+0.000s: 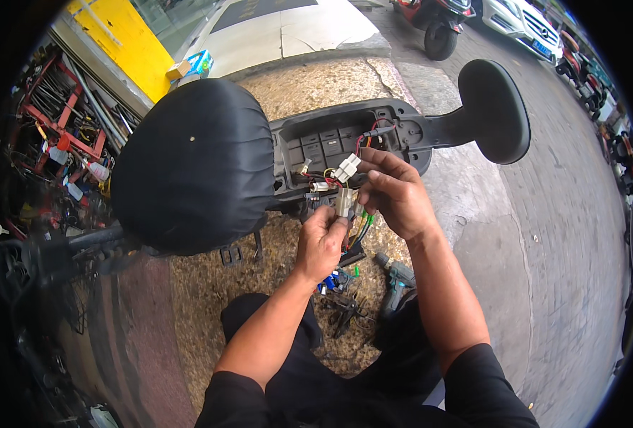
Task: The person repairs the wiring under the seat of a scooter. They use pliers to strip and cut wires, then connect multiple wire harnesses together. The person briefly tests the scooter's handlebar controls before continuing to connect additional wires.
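Observation:
In front of me, an electric scooter's open under-seat tray [316,127] has loose wiring coming out of it. My left hand [322,242] pinches a cream wire connector [344,202] between thumb and fingers. Just above it, a white multi-pin connector [346,167] sits at the fingertips of my right hand [398,191], whose fingers are curled together. The two connectors are apart. Thin red, black and yellow wires run beside them, and green-ended wires [367,217] hang under my right hand. Further small white plugs [321,187] rest at the tray's near edge.
A black padded seat [195,164] is left of the tray; a black backrest [495,110] extends right. On the ground between my legs lie a cordless drill [396,285] and dark tools [345,314]. A cluttered red rack [63,107] stands left. A scooter and white car [520,25] are beyond.

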`<state>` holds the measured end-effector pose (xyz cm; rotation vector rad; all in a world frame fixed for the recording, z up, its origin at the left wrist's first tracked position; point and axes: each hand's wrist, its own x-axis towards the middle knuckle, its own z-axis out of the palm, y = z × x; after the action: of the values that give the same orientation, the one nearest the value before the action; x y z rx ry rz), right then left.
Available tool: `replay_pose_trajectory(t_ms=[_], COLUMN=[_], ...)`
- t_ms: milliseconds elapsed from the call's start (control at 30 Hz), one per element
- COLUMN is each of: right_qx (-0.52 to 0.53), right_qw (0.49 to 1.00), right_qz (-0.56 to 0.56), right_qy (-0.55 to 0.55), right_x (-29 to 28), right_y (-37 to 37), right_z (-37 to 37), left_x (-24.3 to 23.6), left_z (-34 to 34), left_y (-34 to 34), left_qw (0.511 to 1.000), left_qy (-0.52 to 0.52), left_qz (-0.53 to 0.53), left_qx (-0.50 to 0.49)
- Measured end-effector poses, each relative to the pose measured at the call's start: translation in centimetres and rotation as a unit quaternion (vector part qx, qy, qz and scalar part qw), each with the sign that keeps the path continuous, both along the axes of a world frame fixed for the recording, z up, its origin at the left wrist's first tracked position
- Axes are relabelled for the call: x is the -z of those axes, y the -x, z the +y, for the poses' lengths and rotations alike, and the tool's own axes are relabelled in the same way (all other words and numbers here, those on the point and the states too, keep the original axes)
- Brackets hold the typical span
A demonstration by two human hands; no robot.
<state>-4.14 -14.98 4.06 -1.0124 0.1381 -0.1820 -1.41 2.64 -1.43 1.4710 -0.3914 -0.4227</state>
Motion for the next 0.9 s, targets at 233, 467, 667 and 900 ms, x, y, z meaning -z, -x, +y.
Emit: replay_pose_trajectory(t_ms=[233, 467, 667, 900], right_qx=[0.008, 0.161, 0.187, 0.153], right_qw=[0.992, 0.853, 0.763, 0.719], right_qz=[0.013, -0.061, -0.092, -0.083], right_qy=[0.121, 0.493, 0.612, 0.673], right_x=[0.6, 1.8, 1.2, 1.3], right_y=[0.0, -0.7, -0.8, -0.8], right_z=[0.7, 2.0, 3.2, 3.9], left_x=[-1.9, -4.5, -4.0, -3.9], left_z=[0.6, 3.7, 3.9, 3.6], left_y=[-0.5, -3.1, -3.6, -3.5], left_qw=[0.994, 0.933, 0.912, 0.913], left_qy=[0.067, 0.287, 0.327, 0.335], left_qz=[0.078, 0.209, 0.229, 0.218], left_qx=[0.041, 0.059, 0.091, 0.081])
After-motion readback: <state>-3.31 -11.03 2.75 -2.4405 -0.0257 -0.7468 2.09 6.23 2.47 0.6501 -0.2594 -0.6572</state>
